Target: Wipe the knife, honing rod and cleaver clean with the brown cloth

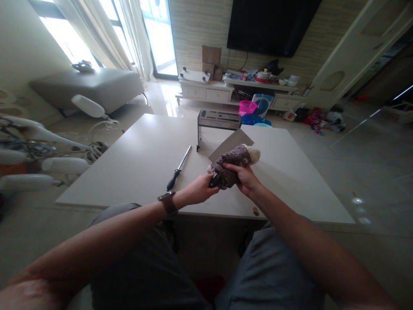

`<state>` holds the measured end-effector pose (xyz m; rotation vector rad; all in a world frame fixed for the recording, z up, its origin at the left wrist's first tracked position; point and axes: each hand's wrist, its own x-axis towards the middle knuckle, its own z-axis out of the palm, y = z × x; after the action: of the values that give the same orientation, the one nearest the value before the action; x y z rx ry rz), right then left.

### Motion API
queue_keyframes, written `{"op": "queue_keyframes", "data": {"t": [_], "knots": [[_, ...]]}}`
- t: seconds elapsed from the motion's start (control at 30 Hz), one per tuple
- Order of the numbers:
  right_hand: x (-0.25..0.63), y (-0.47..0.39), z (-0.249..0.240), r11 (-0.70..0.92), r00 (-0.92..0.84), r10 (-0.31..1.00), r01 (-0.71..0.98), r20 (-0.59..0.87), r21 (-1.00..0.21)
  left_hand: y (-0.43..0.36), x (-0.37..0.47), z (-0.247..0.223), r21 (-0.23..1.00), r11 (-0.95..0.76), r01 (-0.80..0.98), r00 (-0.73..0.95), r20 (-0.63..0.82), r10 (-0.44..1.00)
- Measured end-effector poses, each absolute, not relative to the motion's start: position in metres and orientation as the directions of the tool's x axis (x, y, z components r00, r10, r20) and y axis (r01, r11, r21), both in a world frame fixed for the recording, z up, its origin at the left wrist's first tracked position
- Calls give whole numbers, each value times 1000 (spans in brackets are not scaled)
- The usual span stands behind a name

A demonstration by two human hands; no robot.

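My left hand [204,188] is closed round the black handle of a cleaver [231,144], whose broad grey blade points away to the upper right above the white table. A purple-brown cloth [232,161] with a pale end is bunched over the lower part of the blade and near the handle. Gripping that cloth from the right is my right hand [248,180], thumb on top. On the table to the left lies a honing steel [179,168] with a black handle. Beyond the blade stands a knife block [219,120] with dark slotted top and clear sides.
The white table [129,159] spreads before my knees, with a small sticker [256,211] near its front edge. White chairs [64,165] stand at the left. Behind the table are a pink basket [248,106] and a low cabinet [206,92] loaded with household things.
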<state>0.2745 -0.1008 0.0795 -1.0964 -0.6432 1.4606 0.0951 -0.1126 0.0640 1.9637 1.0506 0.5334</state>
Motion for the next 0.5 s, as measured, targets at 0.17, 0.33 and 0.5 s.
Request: {"op": "queue_keyframes", "data": {"t": [0.17, 0.33, 0.5], "knots": [[274, -102, 82, -215, 83, 957, -448, -279, -868, -113, 95, 66, 828, -299, 475, 564, -26, 825], [274, -103, 83, -220, 73, 957, -446, -281, -867, -113, 94, 64, 823, -314, 474, 563, -9, 826], [274, -101, 80, -209, 91, 956, -452, -278, -867, -112, 95, 61, 817, -321, 478, 563, -5, 826]]}}
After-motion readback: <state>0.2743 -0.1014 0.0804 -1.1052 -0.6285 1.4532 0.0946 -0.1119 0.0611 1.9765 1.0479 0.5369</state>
